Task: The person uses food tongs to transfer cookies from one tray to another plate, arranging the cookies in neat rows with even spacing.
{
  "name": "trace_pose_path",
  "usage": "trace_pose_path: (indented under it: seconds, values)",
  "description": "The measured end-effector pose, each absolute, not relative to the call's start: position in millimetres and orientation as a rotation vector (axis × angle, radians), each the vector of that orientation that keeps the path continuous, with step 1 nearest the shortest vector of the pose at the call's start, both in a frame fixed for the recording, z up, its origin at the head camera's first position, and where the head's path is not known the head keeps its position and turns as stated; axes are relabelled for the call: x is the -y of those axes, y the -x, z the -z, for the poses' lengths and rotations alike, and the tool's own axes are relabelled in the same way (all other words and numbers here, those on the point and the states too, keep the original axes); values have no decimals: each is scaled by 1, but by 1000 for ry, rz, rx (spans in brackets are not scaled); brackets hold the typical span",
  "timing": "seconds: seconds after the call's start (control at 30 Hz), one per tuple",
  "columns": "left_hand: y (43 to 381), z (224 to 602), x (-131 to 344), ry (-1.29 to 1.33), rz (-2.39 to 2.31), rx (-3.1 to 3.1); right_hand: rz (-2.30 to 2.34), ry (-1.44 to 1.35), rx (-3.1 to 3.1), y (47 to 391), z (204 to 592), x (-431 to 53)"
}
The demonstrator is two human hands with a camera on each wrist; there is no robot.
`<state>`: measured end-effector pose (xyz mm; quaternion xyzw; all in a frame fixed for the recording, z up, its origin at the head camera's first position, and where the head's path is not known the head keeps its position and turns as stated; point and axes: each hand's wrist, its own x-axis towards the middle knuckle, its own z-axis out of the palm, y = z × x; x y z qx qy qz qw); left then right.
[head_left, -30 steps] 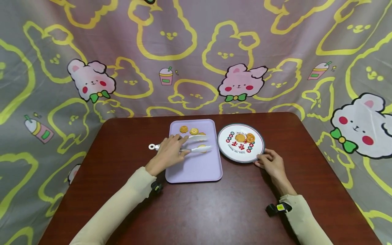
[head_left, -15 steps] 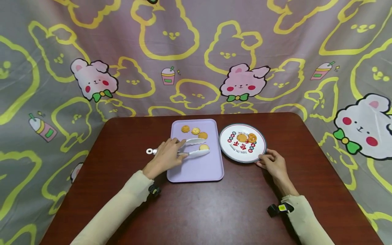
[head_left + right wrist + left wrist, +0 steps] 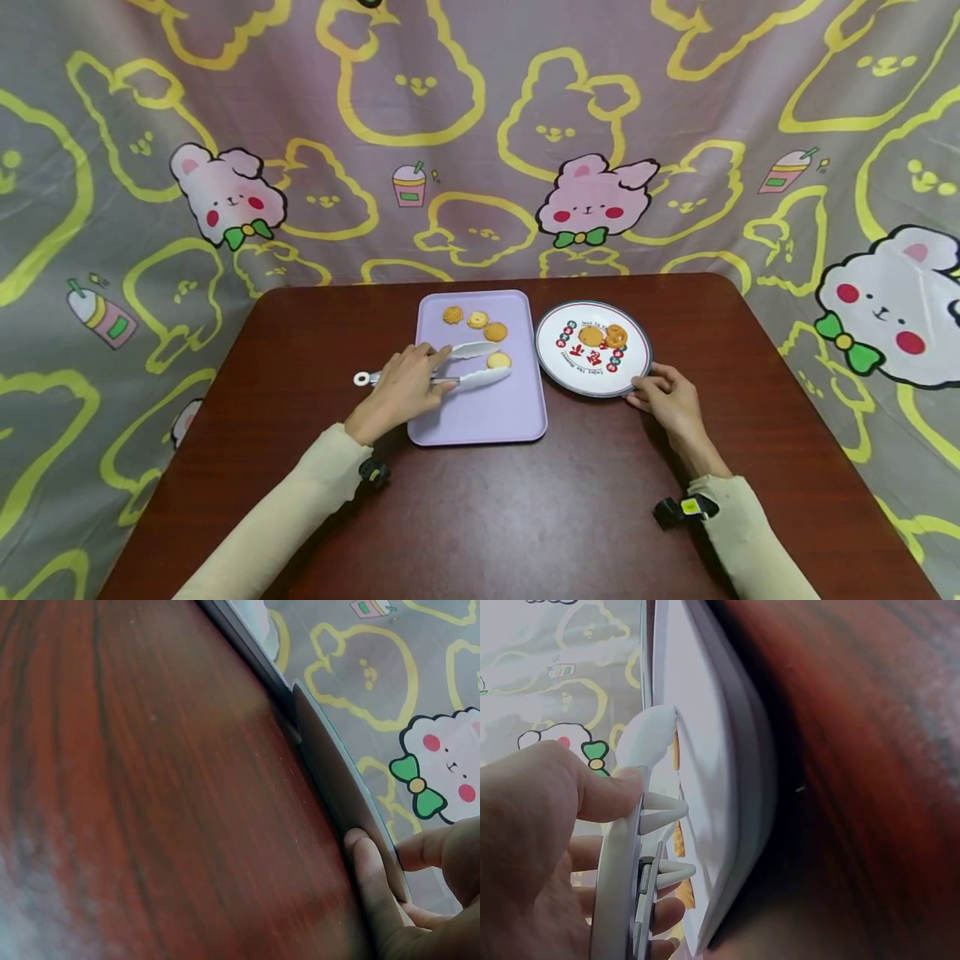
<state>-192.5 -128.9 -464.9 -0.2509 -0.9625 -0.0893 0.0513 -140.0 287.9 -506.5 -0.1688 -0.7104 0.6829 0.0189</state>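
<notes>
White-tipped tongs (image 3: 483, 378) sit gripped in the left hand (image 3: 403, 385), jaws parted around a round biscuit (image 3: 498, 360) on the lilac tray (image 3: 480, 421); the right hand (image 3: 670, 404) pinches the plate (image 3: 553, 357) at its edge. Step in hand: apparently alignment. Next move seemingly calls for gentle, even squeezing.

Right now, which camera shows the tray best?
The head view: it shows the tray from above, all four corners in frame. The left wrist view catches it nearly edge-on and cropped; the right wrist view, only a strip of side.
</notes>
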Motion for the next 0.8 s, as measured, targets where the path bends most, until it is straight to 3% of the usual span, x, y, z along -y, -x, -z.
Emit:
trace_pose_path:
  seconds: [0.8]
  values:
    - [189, 475, 127, 744, 297, 2842, -2143, 544, 2210, 141, 506, -289]
